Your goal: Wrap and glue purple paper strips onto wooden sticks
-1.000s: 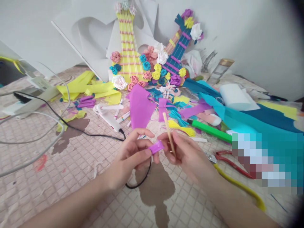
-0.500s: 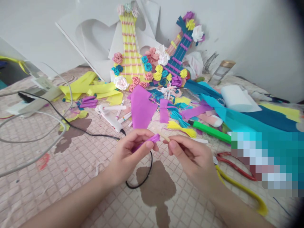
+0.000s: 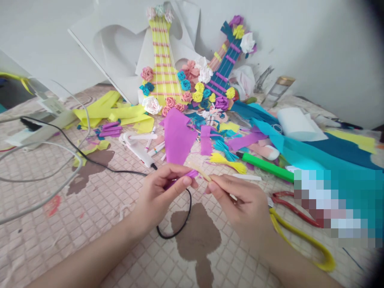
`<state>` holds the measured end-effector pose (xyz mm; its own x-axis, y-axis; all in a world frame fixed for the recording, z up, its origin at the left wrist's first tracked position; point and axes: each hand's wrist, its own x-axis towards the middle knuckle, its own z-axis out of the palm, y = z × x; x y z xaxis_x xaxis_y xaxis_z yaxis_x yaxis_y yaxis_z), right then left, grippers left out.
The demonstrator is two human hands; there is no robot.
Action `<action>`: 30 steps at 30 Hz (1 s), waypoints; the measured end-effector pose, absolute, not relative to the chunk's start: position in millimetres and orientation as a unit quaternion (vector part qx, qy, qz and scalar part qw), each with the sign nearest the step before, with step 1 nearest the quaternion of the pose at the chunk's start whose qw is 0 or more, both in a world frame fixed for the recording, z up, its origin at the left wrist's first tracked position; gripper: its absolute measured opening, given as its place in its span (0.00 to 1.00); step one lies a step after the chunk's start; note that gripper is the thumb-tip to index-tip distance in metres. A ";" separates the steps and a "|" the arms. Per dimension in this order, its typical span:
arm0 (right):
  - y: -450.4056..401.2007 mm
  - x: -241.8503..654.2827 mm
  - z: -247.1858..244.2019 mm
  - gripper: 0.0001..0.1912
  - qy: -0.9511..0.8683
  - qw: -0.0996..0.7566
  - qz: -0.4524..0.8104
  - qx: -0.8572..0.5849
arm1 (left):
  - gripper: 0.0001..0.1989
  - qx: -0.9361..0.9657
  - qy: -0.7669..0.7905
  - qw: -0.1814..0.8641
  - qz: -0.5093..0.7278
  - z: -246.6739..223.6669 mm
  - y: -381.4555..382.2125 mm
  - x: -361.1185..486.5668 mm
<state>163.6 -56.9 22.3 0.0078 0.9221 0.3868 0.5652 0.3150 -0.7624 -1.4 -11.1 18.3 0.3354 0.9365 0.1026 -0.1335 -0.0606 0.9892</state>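
Observation:
Pinched between the thumb and fingers of my left hand is a small purple paper piece. My right hand is closed on a thin pale stick, whose far end reaches to the purple piece. The two hands face each other, a small gap apart, above the tiled-pattern table. Just beyond them lies a large purple paper sheet. A white glue gun rests behind my left hand, with a black cord running from it.
Yellow and blue paper-covered guitar shapes with flowers lean at the back. A green cutter, scissors with yellow and red handles, and teal paper lie right. A power strip and cables lie left.
The pale stick in my right hand has moved slightly left, closer to the purple piece. My left hand keeps its hold. The whole view has shifted slightly.

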 end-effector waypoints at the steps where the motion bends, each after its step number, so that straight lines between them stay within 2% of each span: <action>1: -57.2 163.3 21.8 0.09 -0.675 0.454 0.193 -0.548 | 0.03 0.567 0.358 0.586 0.455 18.6 -11.2 -1.5; 8: -56.5 161.8 22.1 0.07 -0.626 0.505 0.206 -0.558 | 0.03 0.564 0.363 0.584 0.458 19.4 -10.6 -1.3; 14: -57.2 162.0 20.7 0.02 -0.609 0.504 0.265 -0.552 | 0.03 0.573 0.336 0.589 0.460 17.5 -9.8 -2.3; 19: -55.7 163.9 22.5 0.06 -0.589 0.512 0.311 -0.542 | 0.05 0.581 0.323 0.589 0.460 15.9 -10.9 -2.3; 26: -54.9 165.4 25.7 0.17 -0.631 0.421 0.337 -0.557 | 0.05 0.619 0.336 0.552 0.447 10.7 -8.5 -4.6; 30: -54.3 166.1 25.8 0.18 -0.636 0.402 0.352 -0.556 | 0.06 0.653 0.323 0.515 0.452 9.1 -7.2 -8.3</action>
